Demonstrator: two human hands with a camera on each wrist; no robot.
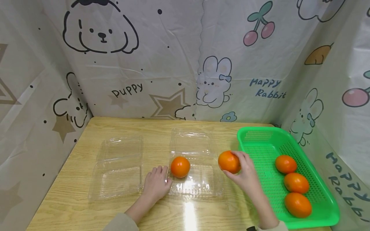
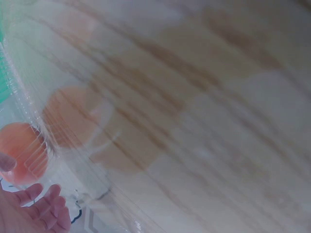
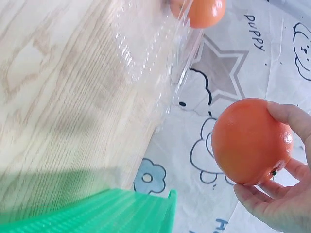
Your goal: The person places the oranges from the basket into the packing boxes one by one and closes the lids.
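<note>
My right hand (image 1: pixel 245 173) grips an orange (image 1: pixel 229 162) between thumb and fingers, held between the green basket and a clear plastic clamshell box. The right wrist view shows this orange (image 3: pixel 251 141) close up, a small dark stem spot near its lower edge. Another orange (image 1: pixel 180 166) sits in the left side of that lidded clear box (image 1: pixel 199 186), which lies open. At the box's left edge, my left hand (image 1: pixel 156 184) rests with relaxed fingers, thumb by the rim. In the left wrist view my left hand (image 2: pixel 36 211) appears at the lower left, near an orange seen through plastic.
A second clear box (image 1: pixel 119 183) lies open on the wooden table (image 1: pixel 72 166) to the left. On the right stands a green basket (image 1: pixel 268 192) with three oranges (image 1: pixel 296 183) along its right side. Printed cloth (image 1: pixel 162 64) walls the table at the back and sides.
</note>
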